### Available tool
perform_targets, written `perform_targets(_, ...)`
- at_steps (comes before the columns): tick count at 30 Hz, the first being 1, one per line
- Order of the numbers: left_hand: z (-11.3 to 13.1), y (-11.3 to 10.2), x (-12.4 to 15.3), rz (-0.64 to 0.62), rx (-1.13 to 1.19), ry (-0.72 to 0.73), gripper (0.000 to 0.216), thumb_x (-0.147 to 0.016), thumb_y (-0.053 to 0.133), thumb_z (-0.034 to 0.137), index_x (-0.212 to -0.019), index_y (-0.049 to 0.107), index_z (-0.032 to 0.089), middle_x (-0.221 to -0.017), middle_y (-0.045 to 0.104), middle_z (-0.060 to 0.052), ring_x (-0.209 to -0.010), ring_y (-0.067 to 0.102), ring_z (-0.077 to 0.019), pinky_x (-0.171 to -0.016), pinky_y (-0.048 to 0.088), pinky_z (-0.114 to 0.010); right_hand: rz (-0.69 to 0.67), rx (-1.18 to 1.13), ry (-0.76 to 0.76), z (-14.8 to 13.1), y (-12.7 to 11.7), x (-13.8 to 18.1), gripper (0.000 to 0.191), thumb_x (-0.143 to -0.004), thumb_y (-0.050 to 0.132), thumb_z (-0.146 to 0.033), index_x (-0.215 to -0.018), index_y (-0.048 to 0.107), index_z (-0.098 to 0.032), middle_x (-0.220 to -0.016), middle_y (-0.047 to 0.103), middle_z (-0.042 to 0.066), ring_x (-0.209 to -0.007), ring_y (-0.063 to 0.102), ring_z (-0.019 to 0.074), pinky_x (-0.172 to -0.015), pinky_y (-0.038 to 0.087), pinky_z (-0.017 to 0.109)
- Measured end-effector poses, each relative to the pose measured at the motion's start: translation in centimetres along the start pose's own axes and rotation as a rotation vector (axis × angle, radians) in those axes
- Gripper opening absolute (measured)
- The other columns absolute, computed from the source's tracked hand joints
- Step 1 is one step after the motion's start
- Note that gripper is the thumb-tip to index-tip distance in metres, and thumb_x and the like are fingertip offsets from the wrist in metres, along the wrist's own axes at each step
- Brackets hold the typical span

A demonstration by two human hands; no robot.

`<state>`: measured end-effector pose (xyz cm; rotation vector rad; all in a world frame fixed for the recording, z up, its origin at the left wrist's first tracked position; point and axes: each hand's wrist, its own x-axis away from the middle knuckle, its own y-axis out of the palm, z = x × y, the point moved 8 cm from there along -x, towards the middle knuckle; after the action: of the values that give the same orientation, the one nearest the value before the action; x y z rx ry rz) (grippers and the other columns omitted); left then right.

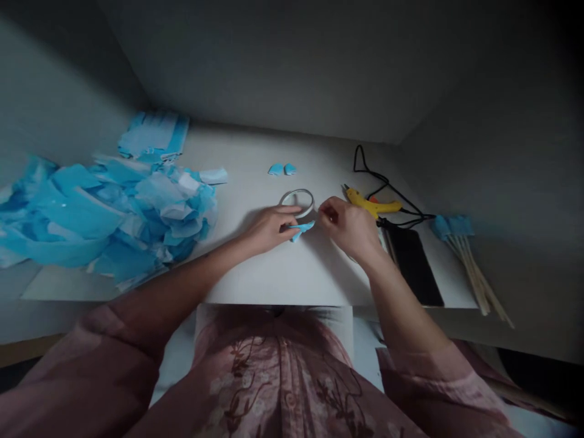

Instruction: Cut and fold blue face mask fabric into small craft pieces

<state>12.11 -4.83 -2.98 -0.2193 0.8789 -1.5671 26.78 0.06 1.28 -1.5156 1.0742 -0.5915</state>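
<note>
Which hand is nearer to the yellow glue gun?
The right hand is nearer: it lies just left of the yellow glue gun. The left hand is farther left, beyond the small blue paper piece that both hands pinch.

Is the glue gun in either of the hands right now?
No: the yellow glue gun lies on the table beyond the right hand, while both hands, the left hand too, pinch a small blue paper piece.

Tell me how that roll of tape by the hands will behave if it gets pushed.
The tape roll lies flat on the white table, so it would probably slide, not roll. It looks thin and hollow, likely light. Stood on edge, it might roll away.
</note>
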Motion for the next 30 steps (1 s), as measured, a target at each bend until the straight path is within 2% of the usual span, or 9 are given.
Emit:
perform_targets(2, 0.0, 0.3, -0.1, -0.047, -0.020, -0.003, 0.019, -0.091, 0.064, 0.020, -0.073, 0.069, 0.018, -0.093, 0.077, -0.005, -0.093, 0.071, -0.0183, -0.083, 0.051, -0.031, 0.009, -0.025, -0.027, 0.0, -0.9, 0.3, 0.018, -0.085, 0.057, -0.025, -0.096, 0.071, -0.021, -0.084, 0.077, 0.003, -0.073, 0.066, 0.0201, -0.060, 0.030, 0.026)
perform_targets(4, 0.0, 0.4, -0.1, -0.075, -0.028, -0.003, 0.019, -0.092, 0.063, 0.021, -0.074, 0.069, 0.018, -0.079, 0.072, -0.002, -0.079, 0.067, -0.0153, -0.075, 0.047, -0.027, 0.012, -0.027, -0.031, 0.2, -1.4, 0.6, 0.016, -0.084, 0.058, -0.025, -0.093, 0.071, -0.021, -0.081, 0.075, 0.003, -0.070, 0.065, 0.0193, -0.060, 0.030, 0.027)
perform_targets(9, 0.3, -0.9, -0.2, 0.013, -0.007, -0.007, 0.016, -0.088, 0.064, 0.017, -0.073, 0.066, 0.016, -0.080, 0.071, -0.002, -0.072, 0.061, -0.0131, -0.067, 0.041, -0.025, -0.001, -0.094, 0.002, 1.8, -2.0, 1.2, 0.014, -0.085, 0.061, -0.025, -0.092, 0.072, -0.021, -0.081, 0.075, 0.002, -0.070, 0.065, 0.0182, -0.061, 0.036, 0.027)
perform_targets(13, 1.0, -2.2, -0.2, 0.098, 0.017, 0.066, 0.014, -0.088, 0.063, 0.017, -0.074, 0.067, 0.017, -0.081, 0.071, -0.003, -0.076, 0.063, -0.0150, -0.071, 0.043, -0.026, 0.010, -0.217, 0.022, 3.6, -2.2, 2.5, 0.022, -0.093, 0.057, -0.028, -0.105, 0.073, -0.021, -0.086, 0.077, 0.003, -0.077, 0.071, 0.0191, -0.070, 0.046, 0.028)
perform_targets(19, 1.7, -3.3, -0.2, 0.148, -0.002, 0.127, 0.017, -0.089, 0.063, 0.020, -0.073, 0.068, 0.018, -0.081, 0.073, -0.003, -0.077, 0.065, -0.0161, -0.072, 0.046, -0.028, -0.042, 0.197, 0.004, 5.7, -1.1, 5.5, 0.029, -0.094, 0.059, -0.022, -0.120, 0.071, -0.014, -0.113, 0.076, 0.016, -0.099, 0.072, 0.0315, -0.079, 0.053, 0.037)
perform_targets(22, 2.0, -3.5, -0.3, 0.151, 0.005, 0.126, 0.016, -0.089, 0.064, 0.021, -0.073, 0.069, 0.019, -0.084, 0.075, -0.004, -0.079, 0.066, -0.0168, -0.076, 0.049, -0.030, -0.101, 0.274, 0.023, 6.4, 0.0, 6.1, 0.038, -0.092, 0.060, -0.019, -0.129, 0.066, -0.012, -0.117, 0.075, 0.018, -0.101, 0.072, 0.0328, -0.084, 0.056, 0.040)
perform_targets(26, 1.3, -3.7, -0.3, 0.184, 0.152, 0.008, 0.016, -0.085, 0.066, 0.026, -0.071, 0.069, 0.019, -0.085, 0.075, -0.004, -0.081, 0.067, -0.0175, -0.077, 0.051, -0.030, -0.051, 0.212, 0.048, 6.9, 0.3, 5.5, 0.041, -0.088, 0.061, -0.016, -0.129, 0.066, -0.012, -0.116, 0.074, 0.019, -0.105, 0.070, 0.0346, -0.090, 0.056, 0.045)
perform_targets(28, 0.1, -3.8, -0.2, 0.205, 0.309, -0.130, 0.017, -0.083, 0.068, 0.031, -0.072, 0.069, 0.019, -0.082, 0.074, -0.004, -0.075, 0.066, -0.0167, -0.070, 0.051, -0.029, 0.007, 0.034, 0.099, 7.5, 0.1, 5.2, 0.041, -0.084, 0.065, -0.017, -0.125, 0.067, -0.015, -0.113, 0.074, 0.017, -0.102, 0.070, 0.0322, -0.090, 0.055, 0.044)
perform_targets(30, -1.3, -3.8, 0.0, 0.231, 0.442, -0.264, 0.019, -0.081, 0.070, 0.036, -0.073, 0.069, 0.018, -0.075, 0.071, -0.002, -0.068, 0.064, -0.0151, -0.065, 0.050, -0.027, 0.065, -0.269, 0.155, 8.2, 0.0, 5.1, 0.042, -0.082, 0.069, -0.024, -0.123, 0.066, -0.019, -0.105, 0.074, 0.011, -0.093, 0.070, 0.0261, -0.086, 0.056, 0.039)
